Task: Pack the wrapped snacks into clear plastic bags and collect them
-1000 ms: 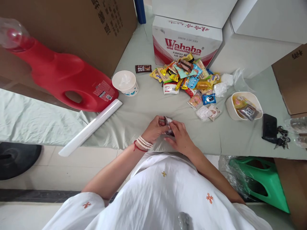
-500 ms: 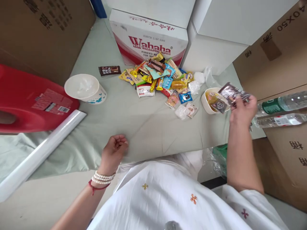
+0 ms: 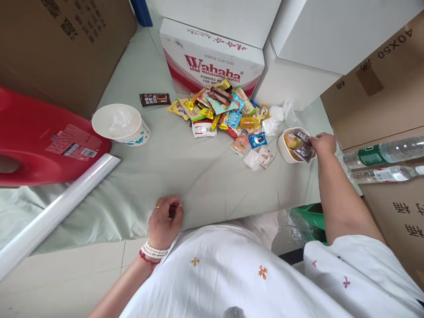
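My right hand [image 3: 323,143] is at the right rim of a small white bowl [image 3: 285,152]. Its fingers are closed on the end of a dark brown snack packet [image 3: 300,135] that lies in the bowl. Beside that packet are a yellow-wrapped snack [image 3: 292,141] and another dark packet [image 3: 304,153]. My left hand [image 3: 166,221] rests near the table's front edge with its fingers curled in, and nothing shows in them. A heap of wrapped snacks [image 3: 218,110] lies to the left of the bowl, with a clear crumpled wrapper [image 3: 253,160] near it.
A Wahaha carton [image 3: 212,62] stands behind the heap. Farther left are a cocoa packet [image 3: 154,99], a paper tub [image 3: 141,135], a red jug [image 3: 49,137] and a white roll [image 3: 62,207]. Plastic bottles [image 3: 384,153] and a cardboard box [image 3: 377,88] are at the right.
My right hand has brought the dark brown packet down and left into the bowl. My left hand has shifted slightly right and lower in the view, still curled.
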A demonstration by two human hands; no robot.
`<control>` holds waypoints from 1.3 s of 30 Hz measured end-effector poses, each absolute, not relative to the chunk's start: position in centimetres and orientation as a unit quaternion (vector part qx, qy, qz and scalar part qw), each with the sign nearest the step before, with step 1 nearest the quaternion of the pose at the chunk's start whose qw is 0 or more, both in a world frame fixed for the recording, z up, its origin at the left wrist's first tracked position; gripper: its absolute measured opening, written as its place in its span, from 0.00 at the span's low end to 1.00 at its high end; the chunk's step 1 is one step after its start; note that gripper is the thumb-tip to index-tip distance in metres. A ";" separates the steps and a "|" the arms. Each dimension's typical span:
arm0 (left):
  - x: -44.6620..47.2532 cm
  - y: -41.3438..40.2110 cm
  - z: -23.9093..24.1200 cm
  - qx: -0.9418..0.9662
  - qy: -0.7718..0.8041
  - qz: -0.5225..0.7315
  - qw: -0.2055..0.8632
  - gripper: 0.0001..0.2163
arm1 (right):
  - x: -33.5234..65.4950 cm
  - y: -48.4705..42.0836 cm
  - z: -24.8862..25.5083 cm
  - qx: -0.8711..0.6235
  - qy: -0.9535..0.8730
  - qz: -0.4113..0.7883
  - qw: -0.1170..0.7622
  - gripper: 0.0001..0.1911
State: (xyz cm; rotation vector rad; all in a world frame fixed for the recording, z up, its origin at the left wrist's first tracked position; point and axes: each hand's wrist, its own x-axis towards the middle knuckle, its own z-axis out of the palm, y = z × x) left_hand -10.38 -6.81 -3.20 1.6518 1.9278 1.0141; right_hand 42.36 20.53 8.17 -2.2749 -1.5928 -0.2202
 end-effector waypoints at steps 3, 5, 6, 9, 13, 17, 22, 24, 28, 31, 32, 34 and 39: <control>-10.2 -6.8 -2.9 0.600 0.687 0.359 0.198 0.05 | 41.0 18.7 7.7 -0.817 -0.542 -0.103 0.169 0.16; -10.2 -6.8 -2.8 0.605 0.682 0.357 0.201 0.05 | 39.3 16.8 6.5 -0.784 -0.597 -0.083 0.146 0.13; -10.2 -6.9 -2.8 0.608 0.679 0.359 0.201 0.05 | 38.5 15.9 5.8 -0.763 -0.633 -0.059 0.119 0.11; -10.3 -6.9 -2.8 0.610 0.672 0.370 0.198 0.05 | 37.0 13.7 4.0 -0.726 -0.687 -0.005 0.033 0.08; -10.2 -6.9 -2.8 0.610 0.667 0.376 0.203 0.05 | 35.6 12.5 3.9 -0.718 -0.692 -0.007 0.073 0.14; -10.1 -6.9 -2.9 0.600 0.667 0.386 0.214 0.04 | 32.1 11.4 4.2 -0.547 -0.817 0.112 0.143 0.21; -9.6 -6.5 -1.5 0.555 0.660 0.422 0.282 0.04 | 27.0 10.1 2.8 -0.551 -0.780 0.215 0.204 0.12; -8.3 -5.9 -0.4 0.545 0.628 0.424 0.360 0.05 | 24.7 8.9 2.2 -0.595 -0.681 0.290 0.314 0.13; -4.0 -3.2 1.3 0.470 0.565 0.406 0.543 0.11 | 19.2 4.8 1.7 -0.594 -0.482 0.493 0.414 0.15; -1.6 -0.5 1.2 0.421 0.535 0.432 0.591 0.15 | 16.5 2.1 1.7 -0.555 -0.460 0.569 0.395 0.14; -1.3 0.2 1.0 0.414 0.527 0.441 0.597 0.16 | 16.1 1.6 1.8 -0.548 -0.453 0.581 0.397 0.14; -1.2 1.0 0.5 0.391 0.516 0.455 0.612 0.17 | 16.1 1.3 1.8 -0.547 -0.413 0.593 0.424 0.15; -2.4 0.7 -0.5 0.267 0.532 0.479 0.645 0.19 | 17.8 1.9 1.7 -0.548 -0.317 0.607 0.480 0.20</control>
